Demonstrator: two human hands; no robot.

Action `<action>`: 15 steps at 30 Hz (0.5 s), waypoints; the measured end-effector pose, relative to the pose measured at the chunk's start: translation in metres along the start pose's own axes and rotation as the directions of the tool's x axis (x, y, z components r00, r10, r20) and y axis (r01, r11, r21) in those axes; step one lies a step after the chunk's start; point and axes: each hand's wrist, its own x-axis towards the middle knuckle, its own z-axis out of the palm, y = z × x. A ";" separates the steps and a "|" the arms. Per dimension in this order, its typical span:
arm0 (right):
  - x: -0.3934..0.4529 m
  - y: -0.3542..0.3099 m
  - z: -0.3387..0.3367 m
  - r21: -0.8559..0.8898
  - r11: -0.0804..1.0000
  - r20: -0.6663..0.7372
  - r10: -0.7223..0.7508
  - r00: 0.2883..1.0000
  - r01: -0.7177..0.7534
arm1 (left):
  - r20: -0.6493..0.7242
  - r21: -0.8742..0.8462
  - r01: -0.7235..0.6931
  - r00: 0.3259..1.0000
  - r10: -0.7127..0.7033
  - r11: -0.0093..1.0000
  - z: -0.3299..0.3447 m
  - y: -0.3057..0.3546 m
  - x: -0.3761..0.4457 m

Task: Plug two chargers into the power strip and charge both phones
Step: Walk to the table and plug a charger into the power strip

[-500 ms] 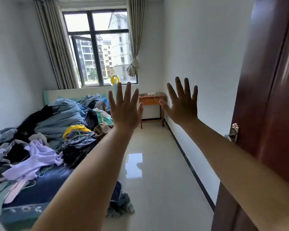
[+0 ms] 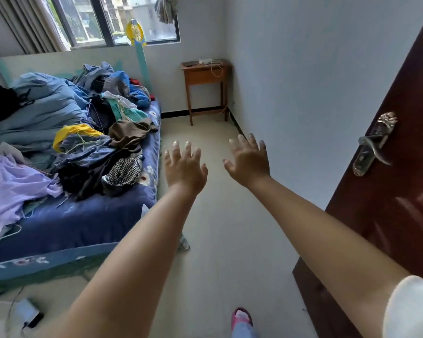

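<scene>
Both arms reach forward, left hand (image 2: 185, 167) and right hand (image 2: 248, 163) spread, holding nothing. Beyond the fingertips stands a table (image 2: 205, 74); left of the left hand, a bed (image 2: 83, 215) under clothes (image 2: 59, 132); right, a door (image 2: 401, 191).

Bare floor (image 2: 213, 215) runs open to the far table (image 2: 205, 74), hemmed by bed (image 2: 83, 215) left, wall (image 2: 315, 93) and door (image 2: 401, 191) right

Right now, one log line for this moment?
phase: approach | left hand: open, empty | right hand: open, empty | wooden side table: far corner, cables on top
</scene>
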 end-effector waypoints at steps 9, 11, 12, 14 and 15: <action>0.157 0.032 0.123 0.019 1.000 0.236 0.000 0.972 -0.004 | 0.213 -0.058 0.092 0.974 -0.078 0.994 0.119 -0.032 0.153; 0.190 0.034 0.146 0.030 1.000 0.263 -0.011 0.965 0.004 | 0.236 -0.047 0.111 0.967 -0.098 0.993 0.138 -0.044 0.181; 0.204 0.035 0.156 0.033 0.999 0.279 -0.016 0.960 0.007 | 0.251 -0.040 0.113 0.963 -0.100 0.993 0.147 -0.050 0.193; 0.241 0.036 0.182 0.033 0.999 0.312 -0.030 0.950 0.020 | 0.278 -0.023 0.118 0.955 -0.107 0.993 0.168 -0.065 0.225; 0.260 0.036 0.194 0.032 0.999 0.321 -0.035 0.947 0.026 | 0.284 -0.017 0.123 0.952 -0.113 0.992 0.178 -0.072 0.243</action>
